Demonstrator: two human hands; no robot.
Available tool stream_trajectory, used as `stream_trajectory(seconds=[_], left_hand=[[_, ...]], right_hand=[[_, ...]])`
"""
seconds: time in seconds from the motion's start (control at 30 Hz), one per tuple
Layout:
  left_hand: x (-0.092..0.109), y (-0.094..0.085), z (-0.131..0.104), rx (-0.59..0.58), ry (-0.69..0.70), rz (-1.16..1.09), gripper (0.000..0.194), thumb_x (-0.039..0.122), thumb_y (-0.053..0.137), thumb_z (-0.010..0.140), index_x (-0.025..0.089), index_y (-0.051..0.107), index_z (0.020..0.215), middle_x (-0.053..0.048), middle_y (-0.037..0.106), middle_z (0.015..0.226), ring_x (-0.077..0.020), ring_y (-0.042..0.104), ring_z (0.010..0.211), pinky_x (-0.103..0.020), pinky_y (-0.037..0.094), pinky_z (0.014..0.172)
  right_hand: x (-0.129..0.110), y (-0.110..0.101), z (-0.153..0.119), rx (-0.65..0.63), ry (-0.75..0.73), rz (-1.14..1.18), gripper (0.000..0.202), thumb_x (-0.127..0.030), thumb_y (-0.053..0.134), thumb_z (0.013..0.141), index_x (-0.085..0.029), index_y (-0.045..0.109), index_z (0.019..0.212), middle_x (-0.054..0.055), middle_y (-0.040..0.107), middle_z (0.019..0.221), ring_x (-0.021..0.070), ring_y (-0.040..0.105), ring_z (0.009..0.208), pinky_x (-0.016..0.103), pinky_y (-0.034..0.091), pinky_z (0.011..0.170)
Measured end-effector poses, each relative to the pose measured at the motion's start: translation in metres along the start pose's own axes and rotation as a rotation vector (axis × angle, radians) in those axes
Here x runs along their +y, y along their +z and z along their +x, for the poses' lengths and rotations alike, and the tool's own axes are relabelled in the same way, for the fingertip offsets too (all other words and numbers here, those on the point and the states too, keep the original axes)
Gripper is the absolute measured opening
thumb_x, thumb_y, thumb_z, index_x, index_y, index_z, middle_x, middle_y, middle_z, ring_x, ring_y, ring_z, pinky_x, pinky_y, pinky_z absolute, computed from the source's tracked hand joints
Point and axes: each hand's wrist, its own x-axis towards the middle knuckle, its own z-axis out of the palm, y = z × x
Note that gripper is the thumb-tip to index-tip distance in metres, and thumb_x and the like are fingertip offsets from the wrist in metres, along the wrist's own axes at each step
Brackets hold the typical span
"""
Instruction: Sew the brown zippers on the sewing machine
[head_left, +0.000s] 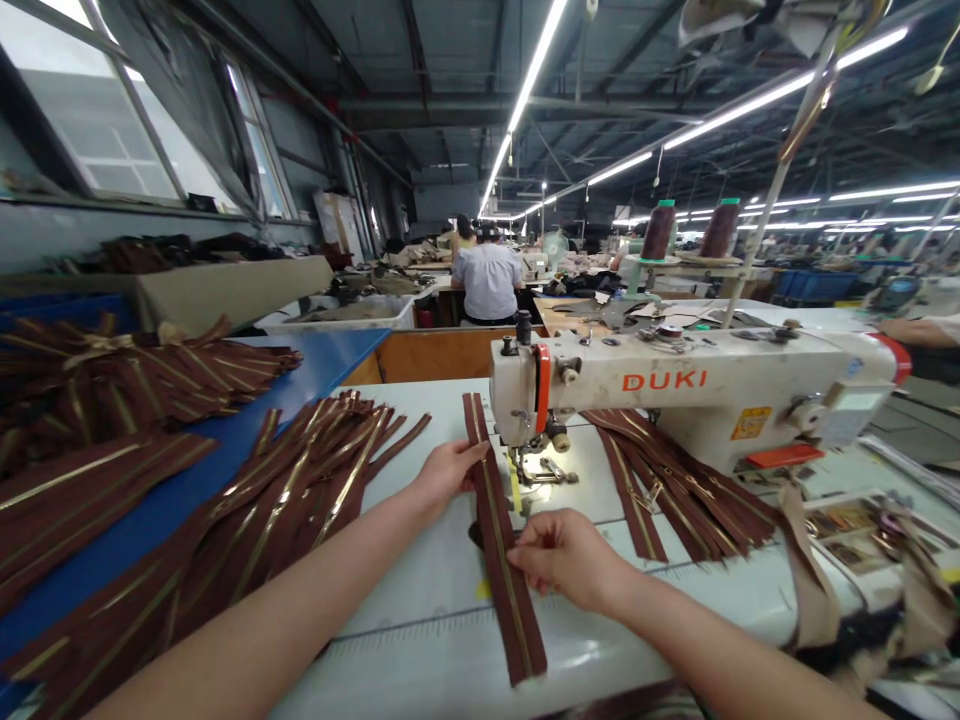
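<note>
A brown zipper (496, 540) with a brass-coloured chain lies lengthwise over the sewing machine's pale bed, left of the lit presser foot (546, 472). My left hand (448, 474) pinches its left side near the upper end. Lower down, my right hand (564, 556) is closed at its right edge, thumb and fingertips pressed together on the tape. Several more brown zippers (300, 490) spread in a loose pile left of my left forearm. Behind the needle area, right of my right hand, another fan of zippers (675, 490) rests on the bed.
The white sewing machine (720, 385) fills the right side. A parts tray (862, 530) sits at its right, with beige fabric strips (804, 560) alongside. Bundled zippers (127, 375) lie on a blue surface (330, 350) at left. Thread cones (658, 230) stand behind; a person (487, 275) sits ahead.
</note>
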Motion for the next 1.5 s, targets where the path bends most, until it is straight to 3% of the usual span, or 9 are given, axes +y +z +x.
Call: stream_trajectory(seconds=[0.13,0.23,0.37,0.53,0.6,0.8,0.97,1.1,1.5], left_hand=[[0.002,0.008,0.023,0.008,0.122,0.143,0.042,0.053,0.064,0.070,0.013,0.059,0.083,-0.010,0.066,0.080,-0.0246,0.064,0.076,-0.035,0.050,0.068],[0.001,0.010,0.021,0.052,0.238,0.297,0.030,0.037,0.064,0.072,0.015,0.061,0.093,-0.011,0.068,0.095,-0.0288,0.060,0.098,-0.044,0.044,0.091],[-0.016,0.011,-0.011,0.087,0.352,0.481,0.029,0.018,0.056,0.075,0.017,0.061,0.103,-0.011,0.060,0.121,-0.0285,0.045,0.122,-0.050,0.023,0.110],[-0.038,0.017,-0.050,-0.094,0.579,0.924,0.031,0.019,0.043,0.089,0.016,0.056,0.117,-0.012,0.057,0.127,-0.0234,0.049,0.120,-0.045,0.039,0.103],[-0.038,0.020,-0.054,-0.089,0.629,1.045,0.030,0.021,0.041,0.092,0.015,0.055,0.118,-0.013,0.057,0.126,-0.0240,0.049,0.121,-0.045,0.041,0.103],[-0.028,0.029,-0.051,-0.075,0.624,1.074,0.026,0.020,0.047,0.089,0.014,0.056,0.112,-0.014,0.058,0.123,-0.0252,0.053,0.117,-0.043,0.043,0.102],[-0.034,0.028,-0.051,-0.057,0.629,1.027,0.034,0.021,0.045,0.089,0.016,0.050,0.123,-0.013,0.057,0.127,-0.0246,0.052,0.120,-0.044,0.043,0.102],[-0.038,0.026,-0.052,-0.067,0.649,1.041,0.041,0.019,0.045,0.090,0.017,0.045,0.131,-0.011,0.055,0.130,-0.0239,0.051,0.121,-0.043,0.042,0.103],[-0.035,0.028,-0.052,-0.082,0.614,1.070,0.031,0.020,0.045,0.090,0.015,0.055,0.120,-0.013,0.057,0.127,-0.0264,0.051,0.120,-0.045,0.043,0.102]], right_hand=[[-0.007,-0.009,0.010,0.190,-0.171,-0.534,0.015,-0.021,0.064,0.077,-0.017,0.062,0.063,-0.003,0.055,0.056,0.0100,0.044,0.053,0.022,0.026,0.052],[-0.009,-0.013,0.013,0.212,-0.168,-0.703,0.013,-0.022,0.062,0.081,-0.018,0.064,0.069,-0.001,0.061,0.063,0.0120,0.048,0.058,0.023,0.026,0.055],[-0.007,-0.015,0.014,0.201,-0.201,-0.751,0.011,-0.021,0.060,0.082,-0.019,0.064,0.071,-0.001,0.063,0.066,0.0132,0.051,0.061,0.023,0.026,0.056],[-0.007,-0.017,0.017,0.179,-0.196,-0.759,0.010,-0.023,0.060,0.083,-0.019,0.064,0.075,0.000,0.063,0.066,0.0134,0.052,0.061,0.024,0.026,0.056],[-0.007,-0.018,0.017,0.187,-0.206,-0.768,0.008,-0.021,0.059,0.082,-0.018,0.064,0.077,0.000,0.064,0.068,0.0137,0.054,0.063,0.024,0.027,0.057],[-0.003,-0.021,0.015,0.219,-0.270,-0.809,0.012,-0.014,0.054,0.083,-0.018,0.064,0.088,0.003,0.066,0.082,0.0166,0.059,0.077,0.025,0.034,0.066],[0.001,-0.021,0.013,0.192,-0.332,-0.890,0.017,-0.014,0.050,0.087,-0.018,0.064,0.096,0.006,0.063,0.093,0.0183,0.058,0.087,0.026,0.039,0.074],[0.003,-0.021,0.012,0.183,-0.386,-0.923,0.018,-0.015,0.050,0.089,-0.017,0.064,0.100,0.007,0.061,0.094,0.0192,0.056,0.090,0.027,0.041,0.076],[0.008,-0.025,0.011,0.107,-0.530,-0.885,0.020,-0.015,0.046,0.093,-0.016,0.065,0.099,0.007,0.061,0.091,0.0186,0.054,0.090,0.027,0.043,0.079]])
